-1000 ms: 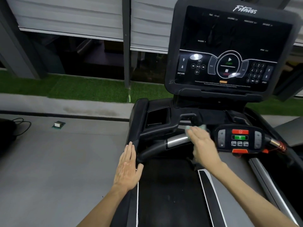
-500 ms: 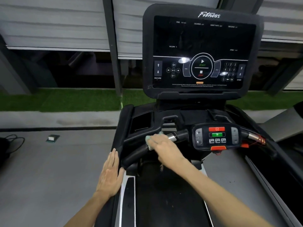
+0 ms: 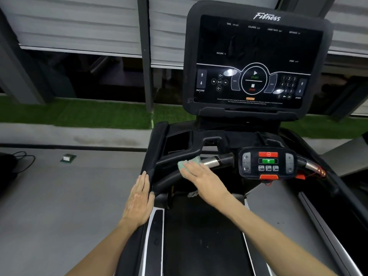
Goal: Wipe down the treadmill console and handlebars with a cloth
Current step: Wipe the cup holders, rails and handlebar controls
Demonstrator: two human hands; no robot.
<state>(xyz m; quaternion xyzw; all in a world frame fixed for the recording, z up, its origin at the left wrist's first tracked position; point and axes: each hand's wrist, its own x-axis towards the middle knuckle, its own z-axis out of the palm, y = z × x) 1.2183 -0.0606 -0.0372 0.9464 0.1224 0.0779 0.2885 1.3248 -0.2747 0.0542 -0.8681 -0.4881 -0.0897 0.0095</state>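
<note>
A black treadmill console [image 3: 256,62] with a dark touch panel stands ahead. Below it a front handlebar [image 3: 213,161] with a chrome sensor runs to a small control pad [image 3: 267,163]. My right hand [image 3: 201,176] presses a pale green cloth [image 3: 184,165] onto the left part of this handlebar, with the cloth mostly under the palm. My left hand [image 3: 139,198] lies flat, fingers together, against the left side arm [image 3: 153,176] of the treadmill and holds nothing.
The running belt [image 3: 203,236] lies under my arms. A cup tray [image 3: 177,144] sits left of the console post. To the left is grey floor with a small floor box [image 3: 67,158] and a black cable [image 3: 23,162]. A green turf strip [image 3: 79,114] runs behind.
My right hand slid the cloth leftward along the front handlebar, from beside the control pad to its left end. My left hand stayed on the side arm. The view shifted.
</note>
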